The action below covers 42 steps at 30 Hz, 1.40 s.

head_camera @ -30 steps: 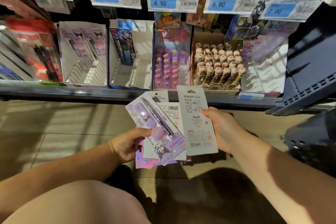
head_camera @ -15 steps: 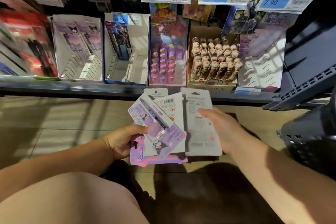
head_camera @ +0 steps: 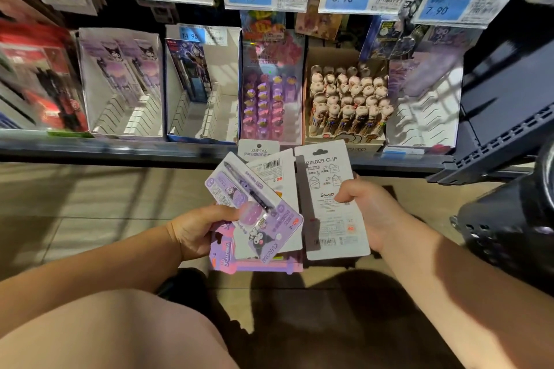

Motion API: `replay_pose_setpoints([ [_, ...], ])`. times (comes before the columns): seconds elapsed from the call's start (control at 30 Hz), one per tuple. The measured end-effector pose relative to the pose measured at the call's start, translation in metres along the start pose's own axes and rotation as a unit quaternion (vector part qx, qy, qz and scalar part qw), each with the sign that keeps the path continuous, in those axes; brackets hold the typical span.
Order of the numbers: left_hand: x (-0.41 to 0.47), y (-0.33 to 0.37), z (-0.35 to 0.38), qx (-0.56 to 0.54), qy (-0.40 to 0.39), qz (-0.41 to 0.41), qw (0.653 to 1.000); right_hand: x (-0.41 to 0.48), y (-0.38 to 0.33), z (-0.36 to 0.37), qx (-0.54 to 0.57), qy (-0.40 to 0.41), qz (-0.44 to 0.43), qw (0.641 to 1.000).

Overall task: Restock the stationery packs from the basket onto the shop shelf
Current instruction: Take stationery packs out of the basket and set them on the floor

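Sorting stage, apparently. Left hand (head_camera: 196, 232) fingers (head_camera: 220, 213) grip a fan of packs (head_camera: 263, 219); right hand (head_camera: 373, 214) pinches the binder clip pack (head_camera: 328, 213). Next, likely: locate its matching slot on the shelf (head_camera: 120, 153).

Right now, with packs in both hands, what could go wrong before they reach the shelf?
The left hand grips several fanned packs at one side, so one could slide out and fall. The binder clip pack in the right hand shows only its back, so it might be shelved facing the wrong way.
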<state>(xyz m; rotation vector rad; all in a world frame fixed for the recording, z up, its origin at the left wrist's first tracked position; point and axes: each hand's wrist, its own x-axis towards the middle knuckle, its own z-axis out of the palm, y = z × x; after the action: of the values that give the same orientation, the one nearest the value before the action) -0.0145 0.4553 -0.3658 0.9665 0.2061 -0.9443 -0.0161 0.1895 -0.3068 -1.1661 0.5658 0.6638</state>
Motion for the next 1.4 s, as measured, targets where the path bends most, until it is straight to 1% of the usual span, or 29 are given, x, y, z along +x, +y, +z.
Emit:
replay_pose_setpoints([
  [0.07,0.001,-0.001,-0.007,0.007,0.017,0.005,1.0,-0.003,-0.001,-0.002,0.015,-0.007,0.012,1.0],
  [0.17,0.001,-0.003,-0.016,0.035,0.045,0.004,0.998,-0.006,-0.002,-0.002,0.052,-0.006,0.005,0.999],
  [0.23,0.001,-0.005,-0.019,0.05,0.049,0.0,0.998,-0.006,-0.004,0.0,0.067,-0.002,-0.008,0.998],
  [0.37,-0.001,-0.006,-0.02,0.073,0.036,-0.01,0.997,-0.008,-0.003,0.002,0.124,-0.029,-0.015,0.992],
  [0.43,-0.002,-0.006,-0.02,0.073,0.034,-0.012,0.997,-0.005,0.0,0.003,0.141,-0.023,-0.003,0.99],
  [0.5,-0.002,-0.006,-0.021,0.067,0.034,-0.011,0.997,0.003,0.001,0.003,0.151,0.013,0.028,0.988],
  [0.57,-0.002,-0.006,-0.023,0.065,0.033,-0.011,0.997,0.009,0.0,0.001,0.106,0.077,0.05,0.99],
  [0.63,-0.003,-0.006,-0.027,0.064,0.034,-0.012,0.997,0.013,0.001,-0.005,-0.007,0.127,0.044,0.991],
  [0.67,-0.003,-0.007,-0.028,0.065,0.036,-0.013,0.997,0.014,0.003,-0.011,-0.066,0.155,0.037,0.985],
  [0.7,-0.003,-0.007,-0.029,0.067,0.038,-0.015,0.997,0.017,0.008,-0.019,-0.11,0.178,0.034,0.977],
  [0.73,-0.003,-0.007,-0.031,0.069,0.041,-0.018,0.997,0.019,0.014,-0.027,-0.131,0.186,0.032,0.973],
  [0.87,-0.003,-0.01,-0.034,0.072,0.048,-0.033,0.996,0.037,0.042,-0.062,-0.164,0.182,0.015,0.969],
  [0.97,-0.001,-0.01,-0.035,0.081,0.045,-0.049,0.994,0.056,0.061,-0.083,-0.21,0.242,0.013,0.947],
  [1.03,0.001,-0.008,-0.033,0.093,0.041,-0.057,0.993,0.07,0.071,-0.097,-0.22,0.277,0.022,0.935],
  [1.13,0.004,-0.007,-0.03,0.091,0.035,-0.063,0.993,0.095,0.081,-0.12,-0.228,0.311,0.036,0.922],
  [1.2,0.006,-0.006,-0.029,0.081,0.036,-0.071,0.994,0.108,0.084,-0.131,-0.249,0.333,0.027,0.909],
  [1.3,0.011,-0.005,-0.031,0.085,0.037,-0.079,0.993,0.101,0.069,-0.123,-0.262,0.356,0.03,0.896],
  [1.4,0.014,-0.003,-0.027,0.086,0.024,-0.075,0.993,0.088,0.056,-0.112,-0.303,0.382,0.038,0.872],
])
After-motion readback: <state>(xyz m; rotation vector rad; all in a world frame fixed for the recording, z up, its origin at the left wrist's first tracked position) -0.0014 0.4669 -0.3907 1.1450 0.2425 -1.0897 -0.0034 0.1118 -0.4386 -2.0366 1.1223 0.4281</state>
